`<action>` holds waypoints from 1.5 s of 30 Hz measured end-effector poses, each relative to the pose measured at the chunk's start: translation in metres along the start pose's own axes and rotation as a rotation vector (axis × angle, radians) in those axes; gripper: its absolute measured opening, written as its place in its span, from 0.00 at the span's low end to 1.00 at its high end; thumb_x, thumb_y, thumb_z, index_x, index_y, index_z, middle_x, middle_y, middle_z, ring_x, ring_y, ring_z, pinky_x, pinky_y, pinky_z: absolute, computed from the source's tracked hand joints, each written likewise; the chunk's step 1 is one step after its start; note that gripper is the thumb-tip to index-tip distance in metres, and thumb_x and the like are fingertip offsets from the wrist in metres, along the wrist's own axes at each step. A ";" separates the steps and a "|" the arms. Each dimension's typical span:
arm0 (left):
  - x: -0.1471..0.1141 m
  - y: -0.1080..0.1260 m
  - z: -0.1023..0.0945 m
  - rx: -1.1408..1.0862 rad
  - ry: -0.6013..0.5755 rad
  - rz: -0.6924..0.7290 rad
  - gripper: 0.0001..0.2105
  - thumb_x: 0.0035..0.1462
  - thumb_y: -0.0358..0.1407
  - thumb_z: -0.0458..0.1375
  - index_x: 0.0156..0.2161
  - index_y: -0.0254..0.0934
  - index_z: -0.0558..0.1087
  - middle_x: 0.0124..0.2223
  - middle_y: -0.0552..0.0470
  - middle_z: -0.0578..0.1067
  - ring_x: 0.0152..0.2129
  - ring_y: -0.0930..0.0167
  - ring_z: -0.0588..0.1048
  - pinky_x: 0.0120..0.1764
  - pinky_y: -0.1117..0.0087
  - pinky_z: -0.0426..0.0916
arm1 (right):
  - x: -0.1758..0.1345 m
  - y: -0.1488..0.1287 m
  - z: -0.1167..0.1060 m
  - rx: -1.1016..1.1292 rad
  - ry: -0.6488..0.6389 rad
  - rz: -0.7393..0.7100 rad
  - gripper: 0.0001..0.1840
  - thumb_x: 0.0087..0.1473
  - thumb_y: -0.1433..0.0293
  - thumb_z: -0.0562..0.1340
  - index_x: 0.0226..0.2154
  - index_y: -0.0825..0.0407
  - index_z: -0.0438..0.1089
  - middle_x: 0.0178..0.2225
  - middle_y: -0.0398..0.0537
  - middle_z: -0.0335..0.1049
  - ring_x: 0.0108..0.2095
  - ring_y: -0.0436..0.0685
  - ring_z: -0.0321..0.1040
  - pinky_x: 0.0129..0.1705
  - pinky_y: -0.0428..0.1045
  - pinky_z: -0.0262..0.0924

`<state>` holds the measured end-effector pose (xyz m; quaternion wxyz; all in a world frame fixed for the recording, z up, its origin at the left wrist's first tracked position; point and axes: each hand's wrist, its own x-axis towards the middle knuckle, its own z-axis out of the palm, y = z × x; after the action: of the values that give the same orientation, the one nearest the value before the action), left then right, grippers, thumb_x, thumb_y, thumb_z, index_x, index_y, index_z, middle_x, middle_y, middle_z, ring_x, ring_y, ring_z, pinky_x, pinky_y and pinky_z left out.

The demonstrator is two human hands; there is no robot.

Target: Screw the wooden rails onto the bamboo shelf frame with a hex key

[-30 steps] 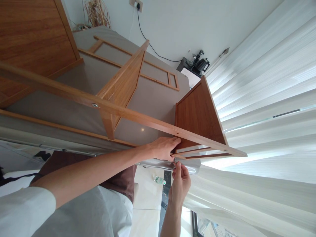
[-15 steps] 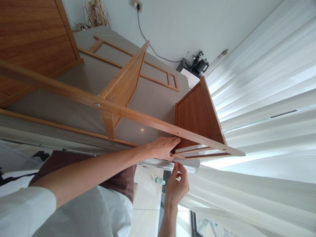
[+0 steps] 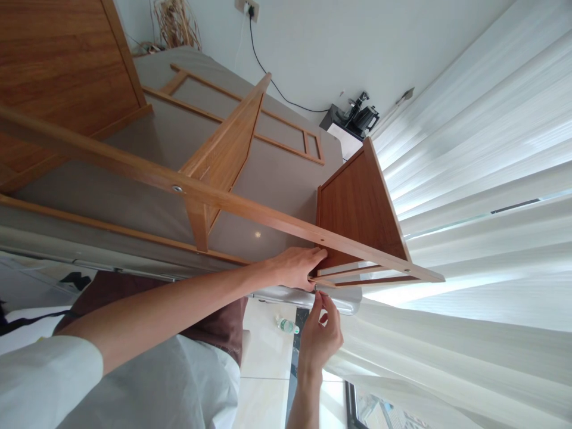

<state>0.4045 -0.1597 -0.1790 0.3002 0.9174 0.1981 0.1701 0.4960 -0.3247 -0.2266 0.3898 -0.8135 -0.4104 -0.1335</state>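
Note:
My left hand (image 3: 295, 268) is closed around the lower corner of a wooden frame (image 3: 263, 219), by its right end. Just below, my right hand (image 3: 319, 333) pinches with thumb and forefinger against the frame's lower rail. A thin metal piece (image 3: 316, 288) shows at those fingertips, too small to name. Behind the frame stand a middle wooden panel (image 3: 235, 152), a right-hand wooden panel (image 3: 361, 202) and a large left panel (image 3: 62, 77). A metal fitting (image 3: 177, 189) sits in the frame's upper rail.
The parts rest on a grey-brown covered surface (image 3: 277, 185), where a slim ladder-like wooden frame (image 3: 286, 156) lies flat. A black kettle (image 3: 365, 119) stands at the back. White curtains (image 3: 482, 238) hang at right. A plastic bottle (image 3: 287, 326) is on the floor.
My right fingertips have shifted very slightly at the frame's lower rail. My left hand and the wooden parts stay in place.

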 end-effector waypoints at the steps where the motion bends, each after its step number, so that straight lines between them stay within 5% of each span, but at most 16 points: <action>1: 0.000 0.000 0.000 -0.002 -0.002 -0.001 0.24 0.50 0.39 0.62 0.52 0.37 0.63 0.48 0.44 0.76 0.39 0.59 0.77 0.36 0.64 0.67 | 0.001 -0.001 -0.001 0.032 -0.020 0.095 0.19 0.63 0.54 0.61 0.40 0.52 0.78 0.35 0.51 0.79 0.28 0.53 0.70 0.30 0.47 0.62; 7: 0.000 0.000 0.001 -0.009 0.007 0.000 0.25 0.49 0.37 0.61 0.53 0.38 0.62 0.48 0.46 0.77 0.38 0.61 0.77 0.35 0.66 0.67 | 0.010 0.002 -0.004 0.448 -0.195 0.500 0.25 0.55 0.51 0.66 0.41 0.56 0.75 0.34 0.54 0.80 0.32 0.57 0.74 0.32 0.48 0.64; 12: 0.001 -0.001 0.001 -0.013 0.009 -0.001 0.25 0.49 0.38 0.62 0.53 0.38 0.63 0.48 0.46 0.77 0.39 0.60 0.77 0.35 0.65 0.67 | 0.009 0.010 0.005 0.618 -0.235 0.622 0.24 0.53 0.50 0.67 0.38 0.55 0.70 0.35 0.54 0.79 0.26 0.52 0.68 0.26 0.46 0.59; 16: 0.001 0.000 0.000 -0.005 -0.001 -0.005 0.23 0.50 0.39 0.62 0.51 0.38 0.64 0.48 0.45 0.77 0.39 0.59 0.77 0.36 0.64 0.67 | 0.008 0.012 0.007 0.519 -0.214 0.514 0.23 0.58 0.50 0.61 0.37 0.54 0.68 0.29 0.48 0.75 0.24 0.51 0.66 0.25 0.46 0.58; 21: 0.000 0.002 -0.003 -0.011 -0.014 -0.012 0.24 0.49 0.39 0.62 0.51 0.38 0.64 0.49 0.45 0.77 0.39 0.59 0.77 0.35 0.64 0.67 | 0.006 0.003 -0.002 0.292 -0.108 0.400 0.21 0.60 0.51 0.61 0.38 0.53 0.70 0.33 0.49 0.76 0.28 0.53 0.70 0.30 0.47 0.63; 26: 0.000 0.000 -0.001 -0.007 0.002 -0.009 0.24 0.50 0.39 0.62 0.51 0.38 0.63 0.48 0.46 0.77 0.39 0.59 0.77 0.36 0.65 0.67 | -0.002 -0.005 -0.001 -0.002 -0.020 0.058 0.19 0.63 0.54 0.60 0.41 0.53 0.74 0.35 0.49 0.76 0.26 0.51 0.66 0.32 0.47 0.59; 45: 0.001 0.000 0.000 0.007 0.002 -0.001 0.25 0.50 0.40 0.62 0.52 0.37 0.63 0.48 0.45 0.77 0.40 0.58 0.78 0.35 0.64 0.67 | -0.006 0.013 0.001 -0.095 0.023 -0.323 0.09 0.66 0.70 0.60 0.46 0.54 0.75 0.38 0.51 0.78 0.37 0.54 0.74 0.39 0.48 0.66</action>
<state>0.4052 -0.1597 -0.1785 0.2969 0.9182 0.1996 0.1700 0.5022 -0.3315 -0.2373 0.3291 -0.7527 -0.5248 -0.2230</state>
